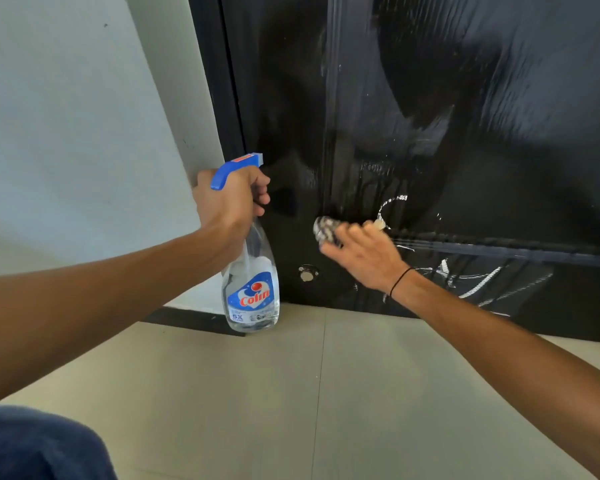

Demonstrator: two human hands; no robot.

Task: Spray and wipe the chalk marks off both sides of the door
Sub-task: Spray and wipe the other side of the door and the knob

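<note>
While left hand grips bottle, right hand presses cloth.

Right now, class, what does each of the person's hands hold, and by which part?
Left hand grips the clear spray bottle by its neck, under the blue trigger head. Right hand presses a bunched patterned cloth against the black door.
</note>
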